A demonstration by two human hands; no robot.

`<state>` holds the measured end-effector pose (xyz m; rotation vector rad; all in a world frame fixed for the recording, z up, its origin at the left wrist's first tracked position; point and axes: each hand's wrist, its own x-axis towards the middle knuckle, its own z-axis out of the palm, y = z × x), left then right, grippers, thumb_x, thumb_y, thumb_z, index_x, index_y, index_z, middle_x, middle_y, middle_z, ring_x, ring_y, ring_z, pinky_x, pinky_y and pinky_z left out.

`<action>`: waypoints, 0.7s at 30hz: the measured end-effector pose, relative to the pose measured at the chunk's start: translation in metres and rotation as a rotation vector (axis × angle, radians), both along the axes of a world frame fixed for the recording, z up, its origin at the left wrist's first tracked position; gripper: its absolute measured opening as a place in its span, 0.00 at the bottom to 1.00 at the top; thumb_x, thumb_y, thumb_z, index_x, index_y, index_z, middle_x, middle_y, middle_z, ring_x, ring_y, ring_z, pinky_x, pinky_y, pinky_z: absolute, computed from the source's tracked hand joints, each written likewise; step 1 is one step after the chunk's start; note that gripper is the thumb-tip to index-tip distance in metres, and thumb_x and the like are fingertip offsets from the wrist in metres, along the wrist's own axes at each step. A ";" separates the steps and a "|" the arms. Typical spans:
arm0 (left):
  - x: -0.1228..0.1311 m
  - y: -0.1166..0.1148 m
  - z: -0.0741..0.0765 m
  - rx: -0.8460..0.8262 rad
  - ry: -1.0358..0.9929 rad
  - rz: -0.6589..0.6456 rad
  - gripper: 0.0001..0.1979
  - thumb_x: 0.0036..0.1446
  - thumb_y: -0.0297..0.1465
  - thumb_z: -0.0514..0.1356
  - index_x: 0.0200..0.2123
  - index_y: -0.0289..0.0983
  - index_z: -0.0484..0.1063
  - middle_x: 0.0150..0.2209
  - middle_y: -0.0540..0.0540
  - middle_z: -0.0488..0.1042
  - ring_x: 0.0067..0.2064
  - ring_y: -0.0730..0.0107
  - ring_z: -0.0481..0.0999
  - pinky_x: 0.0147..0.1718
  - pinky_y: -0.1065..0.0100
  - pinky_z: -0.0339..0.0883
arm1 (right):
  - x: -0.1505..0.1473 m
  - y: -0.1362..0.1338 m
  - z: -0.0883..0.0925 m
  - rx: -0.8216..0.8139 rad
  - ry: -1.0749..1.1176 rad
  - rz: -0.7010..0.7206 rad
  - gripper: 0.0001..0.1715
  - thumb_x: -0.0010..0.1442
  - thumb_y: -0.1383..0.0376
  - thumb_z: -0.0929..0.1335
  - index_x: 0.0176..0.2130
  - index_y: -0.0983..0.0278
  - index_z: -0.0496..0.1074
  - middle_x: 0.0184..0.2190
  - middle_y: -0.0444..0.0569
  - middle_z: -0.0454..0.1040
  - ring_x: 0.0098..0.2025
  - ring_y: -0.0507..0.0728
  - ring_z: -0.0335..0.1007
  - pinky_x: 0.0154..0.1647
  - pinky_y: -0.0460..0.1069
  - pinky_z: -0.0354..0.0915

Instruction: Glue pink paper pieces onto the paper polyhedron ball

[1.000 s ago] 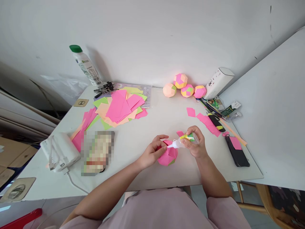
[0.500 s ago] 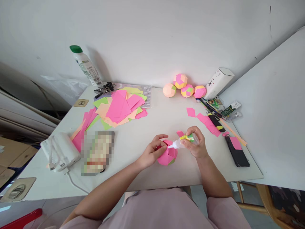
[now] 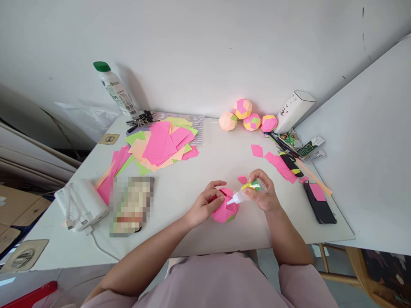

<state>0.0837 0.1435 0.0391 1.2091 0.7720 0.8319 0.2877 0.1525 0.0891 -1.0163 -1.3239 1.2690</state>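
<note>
A pink faceted paper ball (image 3: 222, 213) with a green patch low on its side sits near the table's front edge. My left hand (image 3: 207, 202) grips it from the left, thumb and fingers closed on its upper part. In my right hand (image 3: 265, 192) is a clear glue bottle (image 3: 252, 188) with a yellow-green label, tipped to the left. Its white nozzle points at an edge on top of the ball; whether it touches I cannot tell. Just behind the bottle lies a small pink paper piece (image 3: 242, 180).
Several finished paper balls (image 3: 243, 109) stand by the wall. Loose coloured paper (image 3: 163, 145) is heaped at back left, beside a white bottle (image 3: 117, 92) and keys (image 3: 141, 119). A power bank (image 3: 83, 201) is at left; a black case (image 3: 319, 209) and a cutter (image 3: 290, 164) lie at right.
The glue bottle's nozzle has shifted slightly down and right along the ball's top, with my right hand. My left hand and the ball have stayed in place.
</note>
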 end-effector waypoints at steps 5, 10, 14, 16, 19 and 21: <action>0.000 0.000 -0.001 0.006 -0.001 -0.011 0.12 0.60 0.36 0.57 0.28 0.37 0.71 0.56 0.42 0.59 0.61 0.55 0.58 0.43 0.65 0.64 | 0.000 0.006 -0.002 -0.178 0.118 -0.054 0.19 0.45 0.59 0.75 0.30 0.60 0.63 0.18 0.36 0.60 0.17 0.45 0.50 0.14 0.41 0.47; 0.000 0.001 -0.001 0.019 0.015 -0.006 0.12 0.59 0.38 0.57 0.28 0.37 0.71 0.56 0.42 0.60 0.60 0.54 0.59 0.42 0.65 0.64 | -0.004 0.008 -0.002 -0.239 0.149 -0.060 0.19 0.44 0.60 0.75 0.30 0.60 0.62 0.17 0.35 0.57 0.17 0.45 0.49 0.14 0.40 0.45; 0.000 0.000 0.000 0.020 0.033 0.000 0.13 0.58 0.39 0.57 0.28 0.36 0.71 0.57 0.42 0.60 0.57 0.55 0.63 0.41 0.66 0.65 | -0.004 0.009 -0.001 -0.286 0.144 -0.018 0.19 0.44 0.60 0.75 0.30 0.60 0.62 0.16 0.34 0.56 0.17 0.45 0.48 0.15 0.41 0.44; 0.000 0.001 0.000 0.014 0.035 -0.001 0.14 0.59 0.40 0.57 0.28 0.36 0.71 0.57 0.42 0.59 0.54 0.57 0.65 0.40 0.66 0.65 | -0.003 0.010 0.000 -0.334 0.132 0.033 0.19 0.44 0.61 0.75 0.29 0.60 0.63 0.15 0.34 0.56 0.17 0.45 0.47 0.15 0.41 0.43; -0.001 0.002 0.000 -0.005 0.031 -0.002 0.14 0.59 0.40 0.57 0.28 0.36 0.71 0.57 0.42 0.58 0.52 0.59 0.67 0.37 0.67 0.65 | -0.002 0.011 0.000 -0.400 0.127 0.101 0.19 0.44 0.61 0.75 0.29 0.60 0.63 0.16 0.34 0.56 0.17 0.45 0.47 0.15 0.41 0.42; -0.001 0.002 0.002 -0.014 0.031 0.001 0.14 0.58 0.40 0.57 0.28 0.36 0.71 0.57 0.42 0.58 0.51 0.59 0.67 0.36 0.67 0.65 | -0.001 0.011 -0.001 -0.397 0.141 0.099 0.18 0.45 0.61 0.75 0.29 0.60 0.62 0.16 0.34 0.56 0.16 0.45 0.47 0.15 0.41 0.41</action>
